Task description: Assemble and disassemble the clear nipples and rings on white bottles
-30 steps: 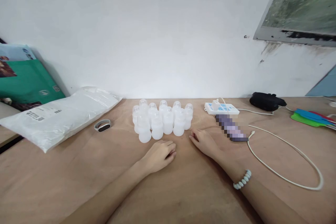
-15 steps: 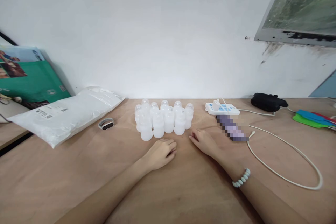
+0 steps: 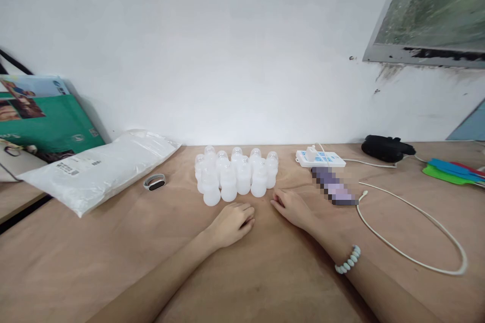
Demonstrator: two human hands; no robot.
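Note:
Several small frosted white bottles (image 3: 228, 184) with clear domed caps, looking like baby bottles, stand upright in a tight cluster on the wooden table. My left hand (image 3: 232, 223) rests on the tabletop just in front of them, its fingers loosely curled and nothing seen in it. To the right of the cluster's front, my right hand (image 3: 291, 207) lies on its side with the fingers folded in, also with nothing visible in it. Neither hand grips a bottle. A bracelet of pale beads (image 3: 347, 259) circles my right wrist.
A white plastic mailing bag (image 3: 109, 166) and a fitness band (image 3: 154, 182) lie at left. On the right are a power strip (image 3: 322, 158), a blurred-out phone (image 3: 335, 187), a looped white cable (image 3: 407, 204), a black case (image 3: 387, 148) and coloured flat pieces (image 3: 449, 171). A wall stands behind.
The head view has tilted up slightly, so the scene sits a little lower in the picture. Both hands and the bottles stay essentially where they were.

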